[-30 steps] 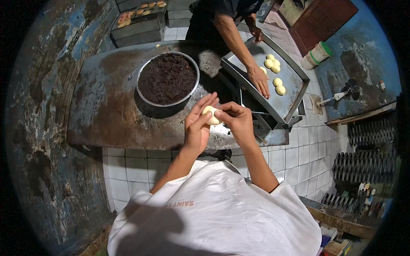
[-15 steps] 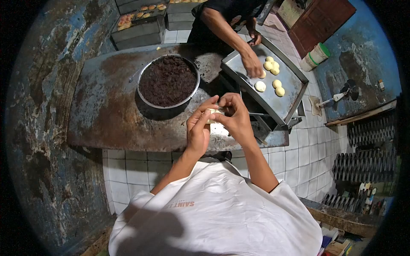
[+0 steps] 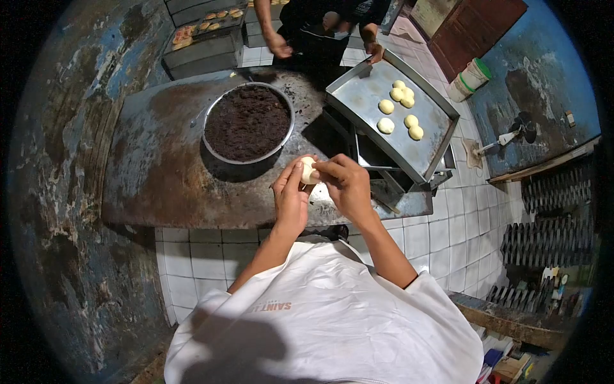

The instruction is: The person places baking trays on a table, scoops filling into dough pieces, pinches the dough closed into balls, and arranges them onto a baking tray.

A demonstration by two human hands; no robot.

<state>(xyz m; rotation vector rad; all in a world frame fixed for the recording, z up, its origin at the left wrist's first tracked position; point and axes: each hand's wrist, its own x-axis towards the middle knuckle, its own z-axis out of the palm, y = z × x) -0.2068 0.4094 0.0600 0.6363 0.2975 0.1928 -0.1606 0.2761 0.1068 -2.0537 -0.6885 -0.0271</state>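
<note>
A pale ball of dough (image 3: 308,171) is held up over the near edge of the table. The fingers of my left hand (image 3: 291,195) curl round it from the left. My right hand (image 3: 346,185) pinches it from the right with thumb and fingertips. Beyond my left hand stands a round metal bowl (image 3: 206,136) filled with a dark brown crumbly filling (image 3: 248,121). To the right of my hands is a metal baking tray (image 3: 361,86) with several dough balls (image 3: 385,125) on it.
The worn table (image 3: 160,173) spans the middle. Across it stands a co-worker, one hand (image 3: 375,51) at the tray's far corner. The tray rests on another tray or stand (image 3: 364,153). Baked buns (image 3: 182,37) lie on trays at the back left. Lidded buckets (image 3: 470,80) stand at the right wall.
My hands have moved slightly down and left, and more of the dough ball shows, now smooth and round. The co-worker's hand has drawn back from the tray toward the left.
</note>
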